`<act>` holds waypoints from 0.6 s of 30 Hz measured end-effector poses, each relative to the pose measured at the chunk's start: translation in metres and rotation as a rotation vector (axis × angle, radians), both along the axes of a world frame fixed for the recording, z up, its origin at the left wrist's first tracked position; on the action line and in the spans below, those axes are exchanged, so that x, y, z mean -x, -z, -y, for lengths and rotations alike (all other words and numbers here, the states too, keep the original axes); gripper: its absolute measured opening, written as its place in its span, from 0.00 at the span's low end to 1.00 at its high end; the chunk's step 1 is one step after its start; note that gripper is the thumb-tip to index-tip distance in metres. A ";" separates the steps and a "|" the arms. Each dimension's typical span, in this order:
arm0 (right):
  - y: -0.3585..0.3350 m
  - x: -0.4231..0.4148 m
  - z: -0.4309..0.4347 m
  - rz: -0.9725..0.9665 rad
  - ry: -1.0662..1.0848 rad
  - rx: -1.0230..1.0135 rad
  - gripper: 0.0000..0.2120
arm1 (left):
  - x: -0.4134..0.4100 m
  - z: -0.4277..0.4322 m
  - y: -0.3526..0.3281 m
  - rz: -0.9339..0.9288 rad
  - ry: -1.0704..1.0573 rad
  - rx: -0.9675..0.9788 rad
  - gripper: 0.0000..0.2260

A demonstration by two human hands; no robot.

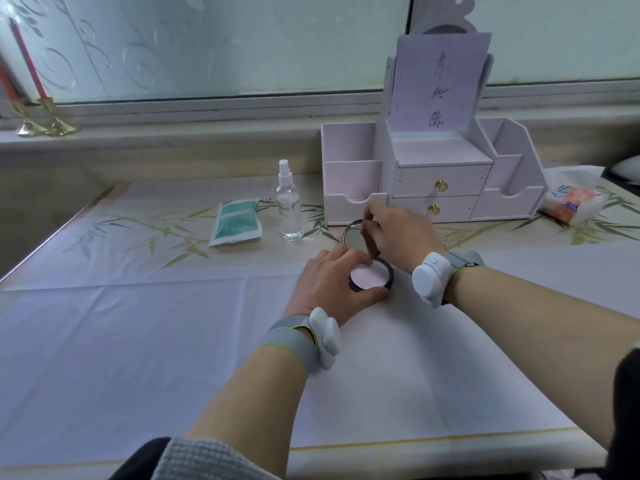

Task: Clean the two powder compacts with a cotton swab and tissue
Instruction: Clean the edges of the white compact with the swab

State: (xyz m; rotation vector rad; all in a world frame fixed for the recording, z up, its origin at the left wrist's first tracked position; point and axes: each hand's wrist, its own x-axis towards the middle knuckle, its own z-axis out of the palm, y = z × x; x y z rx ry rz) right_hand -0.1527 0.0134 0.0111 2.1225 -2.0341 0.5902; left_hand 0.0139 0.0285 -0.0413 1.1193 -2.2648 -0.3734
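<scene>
A round black powder compact (371,276) with pale pink powder sits open on the white paper. My left hand (332,282) curls round its base from the left. Its mirrored lid (354,233) stands tilted back, and my right hand (398,233) pinches the lid's upper rim. A green packet of cotton swabs (237,221) lies flat to the left. The tissue pack (573,199) lies at the far right. A second compact is not in sight.
A clear spray bottle (289,206) stands between the swab packet and the white desk organizer (426,174) with two drawers. Two red candles in brass holders (41,116) stand on the window sill at the far left. White paper (173,341) covers the near table.
</scene>
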 end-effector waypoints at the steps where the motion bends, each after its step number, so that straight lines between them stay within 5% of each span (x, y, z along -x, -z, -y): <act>1: 0.001 0.001 0.001 -0.005 0.014 -0.004 0.07 | 0.000 0.000 0.000 0.000 -0.001 -0.001 0.21; 18: 0.014 0.018 0.007 -0.004 0.158 -0.101 0.08 | 0.001 0.004 0.002 0.023 -0.017 -0.019 0.25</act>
